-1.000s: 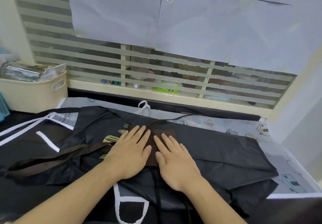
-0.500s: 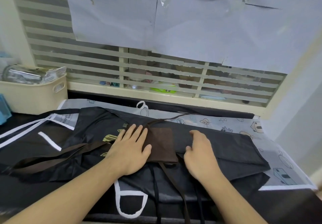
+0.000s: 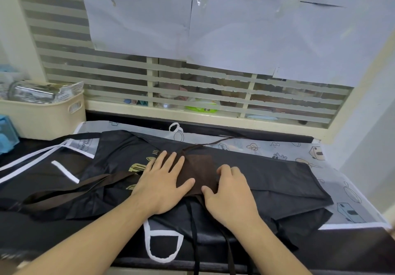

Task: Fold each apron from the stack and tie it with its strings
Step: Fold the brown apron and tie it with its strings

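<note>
the brown apron lies folded into a narrow panel on top of the black apron stack, between the two hands. the left hand lies flat, fingers spread, pressing its left edge. the right hand has fingers curled at the panel's right edge, thumb touching the lower hem, seemingly pinching the cloth. the fabric looks thin, light, limp and a little slick, so it likely unfolds unless held down. the brown strings trail below the right thumb; taking one just under the hem seems best for tying.
</note>
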